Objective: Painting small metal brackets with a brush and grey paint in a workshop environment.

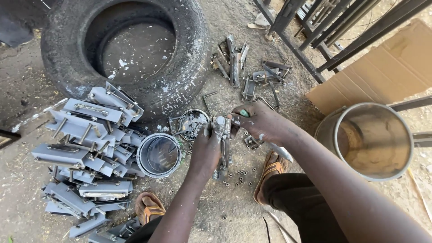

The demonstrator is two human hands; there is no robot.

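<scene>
My left hand grips a long grey metal latch piece held upright over the dirt ground. My right hand is closed on a small tool with a green handle, its end pressed at the top of the same latch piece. Several small metal nuts lie scattered on the ground just below my hands. My two feet in orange sandals rest either side of the work spot.
A pile of grey painted latch pieces lies at left beside an open tin can and a can lid. An old tyre sits behind. Unpainted metal parts, a large metal bucket, cardboard and a steel frame stand right.
</scene>
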